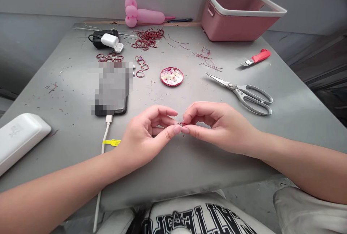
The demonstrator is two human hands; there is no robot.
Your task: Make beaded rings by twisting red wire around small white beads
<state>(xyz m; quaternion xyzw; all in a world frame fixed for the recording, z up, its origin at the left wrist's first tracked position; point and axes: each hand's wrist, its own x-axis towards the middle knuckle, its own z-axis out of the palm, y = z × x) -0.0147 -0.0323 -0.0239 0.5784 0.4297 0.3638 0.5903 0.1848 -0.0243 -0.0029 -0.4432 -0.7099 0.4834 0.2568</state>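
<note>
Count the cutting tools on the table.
2. The scissors lie right of the hands, blades pointing left. The red utility knife lies farther back, near the pink bin. Others may be hidden.

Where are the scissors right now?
The scissors lie open on the grey table, right of the bead dish and beyond the right hand.

One scissors (245,94), one knife (256,57), one balloon (142,15)

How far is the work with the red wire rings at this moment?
Done: several finished rings lie beside the phone. In hand: the left hand and right hand pinch one small red wire piece between fingertips. Left: a heap of red wire and a lid of beads.
</note>
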